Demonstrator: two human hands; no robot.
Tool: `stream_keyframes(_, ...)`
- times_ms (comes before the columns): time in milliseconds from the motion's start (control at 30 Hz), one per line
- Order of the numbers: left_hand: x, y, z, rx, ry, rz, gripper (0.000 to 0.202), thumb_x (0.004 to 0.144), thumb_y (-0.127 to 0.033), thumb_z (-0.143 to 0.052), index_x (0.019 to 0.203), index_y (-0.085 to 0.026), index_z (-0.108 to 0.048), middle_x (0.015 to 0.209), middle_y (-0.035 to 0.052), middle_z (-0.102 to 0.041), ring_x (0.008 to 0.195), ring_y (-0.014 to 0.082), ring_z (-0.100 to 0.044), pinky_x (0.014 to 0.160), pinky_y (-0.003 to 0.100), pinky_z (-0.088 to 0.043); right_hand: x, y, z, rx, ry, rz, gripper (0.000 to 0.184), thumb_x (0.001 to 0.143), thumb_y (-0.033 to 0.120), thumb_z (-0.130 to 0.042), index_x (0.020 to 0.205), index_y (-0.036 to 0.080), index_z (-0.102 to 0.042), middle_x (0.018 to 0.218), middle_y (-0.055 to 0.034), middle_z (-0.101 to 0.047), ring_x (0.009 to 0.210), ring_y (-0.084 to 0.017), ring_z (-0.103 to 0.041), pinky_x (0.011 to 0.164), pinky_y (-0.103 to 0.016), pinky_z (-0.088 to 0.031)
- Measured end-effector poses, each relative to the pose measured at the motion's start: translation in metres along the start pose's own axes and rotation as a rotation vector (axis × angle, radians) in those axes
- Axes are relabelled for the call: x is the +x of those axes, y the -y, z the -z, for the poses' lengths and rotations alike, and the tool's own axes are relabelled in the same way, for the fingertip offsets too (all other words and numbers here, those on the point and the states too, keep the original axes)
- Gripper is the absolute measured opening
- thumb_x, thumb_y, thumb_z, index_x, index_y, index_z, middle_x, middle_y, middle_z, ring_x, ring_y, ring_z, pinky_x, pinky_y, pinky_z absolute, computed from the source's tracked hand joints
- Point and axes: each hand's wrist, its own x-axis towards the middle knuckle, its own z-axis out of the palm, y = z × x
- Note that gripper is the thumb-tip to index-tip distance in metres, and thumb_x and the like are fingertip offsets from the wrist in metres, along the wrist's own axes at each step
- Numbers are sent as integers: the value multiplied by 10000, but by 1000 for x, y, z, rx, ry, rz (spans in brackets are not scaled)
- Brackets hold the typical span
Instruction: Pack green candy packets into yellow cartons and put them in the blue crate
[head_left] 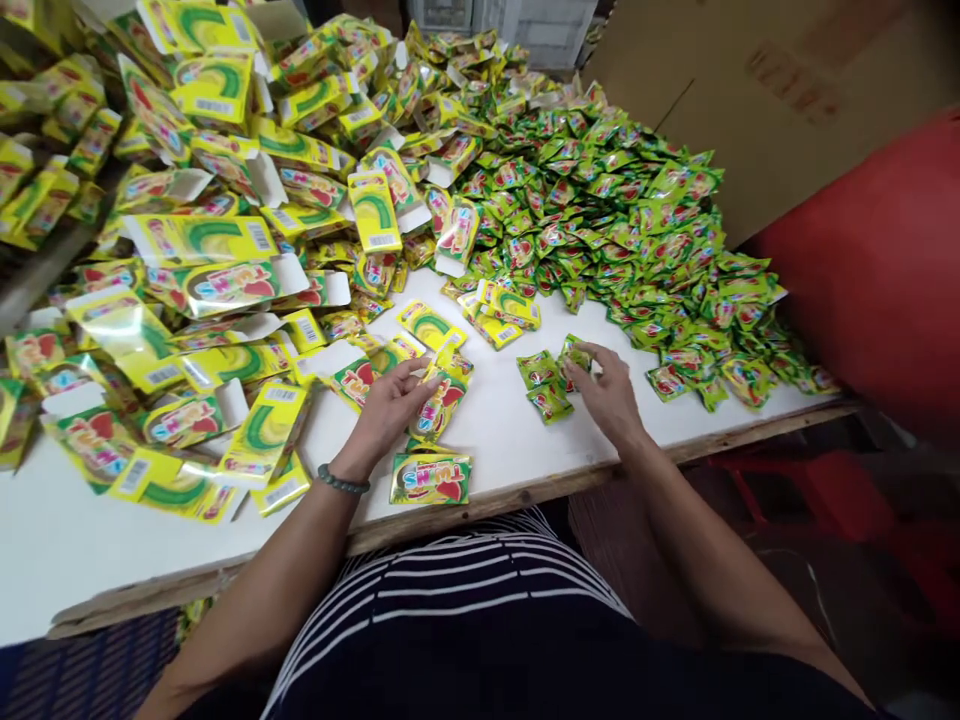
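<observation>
White worktable [495,450], left hand [386,412] gripping yellow carton [440,402], right hand [609,392] pinching green sachet [574,352]

I'm reading big multicoloured letters, apparently "TUMS", on the flat box [430,478] nearest me, and I'm making out similar lettering on the open boxes [229,284] to the left; their barcodes [133,476] are staying too small to read.

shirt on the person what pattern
The shirt is dark, nearly black, with thin white horizontal stripes across the chest; it shows best in the head view.
</observation>
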Motion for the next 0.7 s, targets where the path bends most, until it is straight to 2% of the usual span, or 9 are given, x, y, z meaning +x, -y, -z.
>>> stream_keyframes(100,0,4,1,9,24,-2,533,628,-479,-807,1007,-165,-603,492,-100,-402,425,57,-318,448,208,-190,-17,8,2,-104,70,14,433,801,632,-558,877,215,-651,914,-106,-675,930,-281,-584,918,-491,-442)
stream_keyframes(267,0,7,-2,-18,52,-27,497,656,-479,-787,995,-156,-619,492,-104,-338,433,49,-255,453,216,-155,-34,23,-17,-140,172,0,421,723,634,-637,773,227,-542,773,-62,-601,799,-269,-565,778,-453,-473)
stream_keyframes(367,-1,9,-2,8,37,-43,504,658,-495,-775,992,-146,-633,498,-96,-344,448,53,-257,466,221,-155,-33,37,-25,57,236,-51,407,712,583,-675,860,236,-521,693,-5,-568,654,-219,-541,650,-390,-470)
stream_keyframes(467,-2,11,0,61,31,-42,518,674,-515,-751,1012,-138,-642,493,-92,-341,448,57,-240,469,231,-128,-24,52,-25,311,228,-66,406,732,509,-683,993,231,-544,702,15,-576,622,-192,-543,624,-360,-472)
stream_keyframes(567,-2,11,1,115,19,-47,511,682,-522,-736,1005,-134,-655,487,-85,-354,452,58,-231,476,236,-115,-11,65,-23,410,217,-72,301,730,447,-698,913,220,-622,696,14,-572,619,-171,-532,642,-349,-467)
stream_keyframes(700,0,9,1,127,42,-63,482,687,-526,-725,960,-132,-670,500,-74,-379,463,59,-235,477,233,-126,4,83,-29,654,235,-75,241,744,435,-696,844,223,-641,699,15,-579,635,-157,-536,640,-324,-464)
